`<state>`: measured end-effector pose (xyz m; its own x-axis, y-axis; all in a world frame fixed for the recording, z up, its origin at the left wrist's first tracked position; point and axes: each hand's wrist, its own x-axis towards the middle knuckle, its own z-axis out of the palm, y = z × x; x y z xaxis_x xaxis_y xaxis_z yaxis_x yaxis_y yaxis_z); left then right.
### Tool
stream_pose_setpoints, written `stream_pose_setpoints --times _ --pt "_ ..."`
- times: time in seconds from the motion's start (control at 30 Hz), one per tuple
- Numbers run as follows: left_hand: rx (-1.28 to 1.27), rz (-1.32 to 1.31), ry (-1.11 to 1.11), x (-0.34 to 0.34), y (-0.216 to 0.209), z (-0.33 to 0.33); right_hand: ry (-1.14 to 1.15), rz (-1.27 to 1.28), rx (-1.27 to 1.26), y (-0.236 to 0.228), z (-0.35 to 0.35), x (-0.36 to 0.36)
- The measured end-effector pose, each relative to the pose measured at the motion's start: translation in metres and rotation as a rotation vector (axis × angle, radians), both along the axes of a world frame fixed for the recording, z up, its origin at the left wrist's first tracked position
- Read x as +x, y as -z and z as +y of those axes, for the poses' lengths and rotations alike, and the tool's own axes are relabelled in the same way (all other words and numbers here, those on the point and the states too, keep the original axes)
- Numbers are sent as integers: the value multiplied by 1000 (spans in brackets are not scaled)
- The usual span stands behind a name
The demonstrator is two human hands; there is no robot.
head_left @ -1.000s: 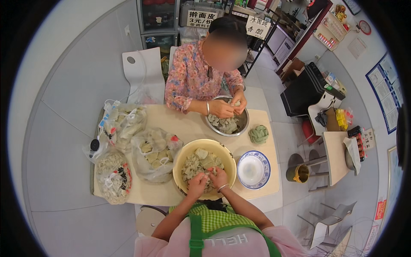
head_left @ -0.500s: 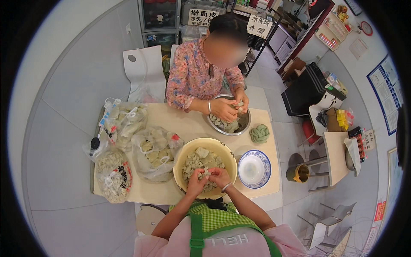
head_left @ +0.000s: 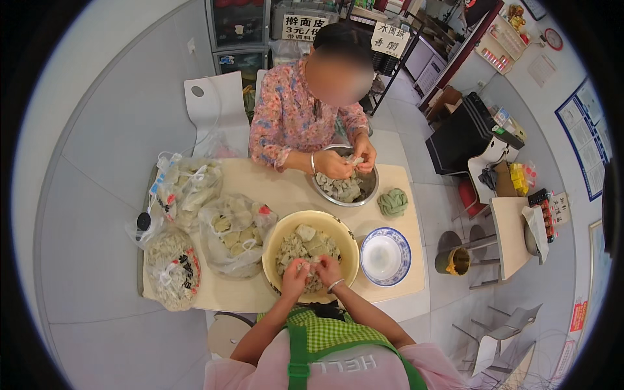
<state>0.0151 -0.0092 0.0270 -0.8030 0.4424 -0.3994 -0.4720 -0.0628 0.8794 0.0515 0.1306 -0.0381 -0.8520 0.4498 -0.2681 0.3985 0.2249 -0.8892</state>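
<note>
My left hand [head_left: 296, 278] and my right hand [head_left: 327, 270] are close together over a large yellow basin [head_left: 268, 250]. Both have their fingers pinched on a small pale piece, which looks like torn flatbread [head_left: 312, 265] and is mostly hidden by the fingertips. Below them, the basin holds a heap of small grey-green torn bits [head_left: 292, 250], with larger flat slabs [head_left: 316, 244] on its far side. A white bowl with a blue patterned rim [head_left: 386, 256] stands just right of the basin.
Across the table [head_left: 250, 174], another person's hands [head_left: 348, 161] work over a steel bowl [head_left: 351, 203] of similar pieces. A folded green cloth [head_left: 393, 203] lies right of it. Several knotted clear bags [head_left: 237, 227] of flat pieces crowd the left side. A white chair [head_left: 218, 107] stands behind.
My hands stay over the basin, with the right hand shifted slightly left and the fingers drawn closer together. Across the table, the other person's hands have come together around a small piece.
</note>
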Motion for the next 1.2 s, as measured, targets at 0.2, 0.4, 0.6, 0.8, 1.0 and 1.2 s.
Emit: stream_pose_setpoints --times 0.2,0.4,0.6,0.8,1.0,1.2 --pt "-183 383 -26 2 17 2 174 -58 -630 -53 -1 -3" --pt "-80 258 96 -5 -1 -1 106 8 -675 -54 -12 2" --pt "25 126 129 10 -18 11 219 189 -411 11 1 1" --pt "12 -79 -47 -3 -7 -2 16 67 -244 -41 2 0" --pt "-73 83 -142 -3 2 3 -260 52 141 -76 -17 4" --pt "-263 400 86 3 -17 7 -126 102 263 -39 -7 5"
